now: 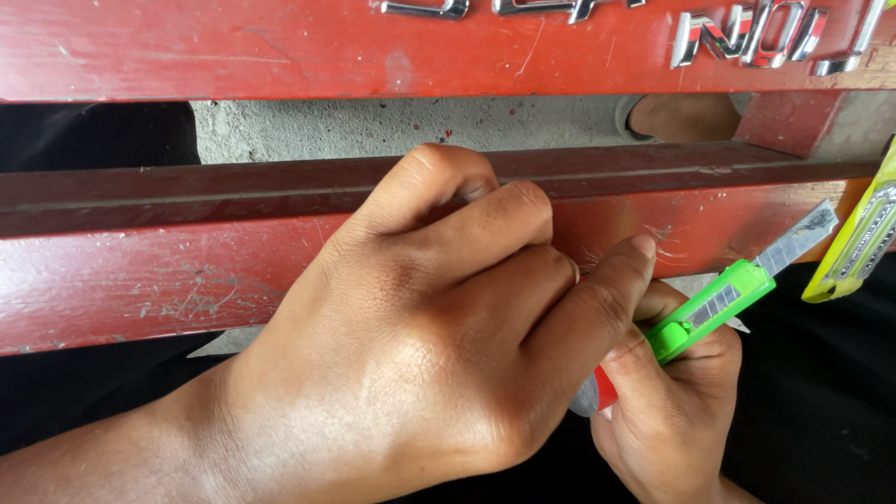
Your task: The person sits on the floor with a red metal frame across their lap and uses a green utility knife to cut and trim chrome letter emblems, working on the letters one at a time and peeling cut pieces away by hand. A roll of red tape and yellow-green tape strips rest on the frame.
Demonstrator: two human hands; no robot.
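The left hand [411, 345] lies fingers curled, knuckles up, against the scratched red panel [140, 280], thumb stretched toward the knife; whether it grips anything I cannot tell; the right hand [667, 411], below it, is closed around a green utility knife [714, 308], blade [798, 238] angled up onto the panel's lower edge; a second yellow-green knife [859, 247] shows at the right edge; chrome letters [756, 37] sit on the upper red strip.

Left hand [411, 345] on the panel [140, 271]; right hand [672, 411] below-right, knife [719, 303] between; second knife [859, 238] far right
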